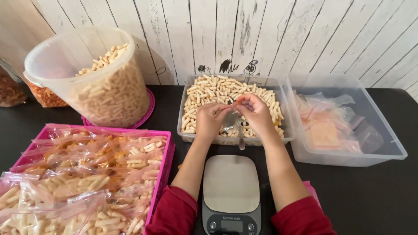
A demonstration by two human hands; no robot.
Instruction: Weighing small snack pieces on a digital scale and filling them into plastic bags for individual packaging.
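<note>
My left hand point(210, 118) and my right hand point(254, 112) meet over a clear tub point(184, 133) of pale finger-shaped snacks point(209, 89). Both pinch the top of a small clear plastic bag point(233, 125) that hangs between them above the snacks. A grey kitchen scale point(231, 187) lies bare on the black table just below my forearms. Both sleeves are dark red.
A pink tray point(167, 152) at the left holds several filled zip bags. Behind it a big tilted clear bucket point(98, 82) holds more snacks. A clear bin point(374, 152) at the right contains empty bags. A white plank wall runs behind.
</note>
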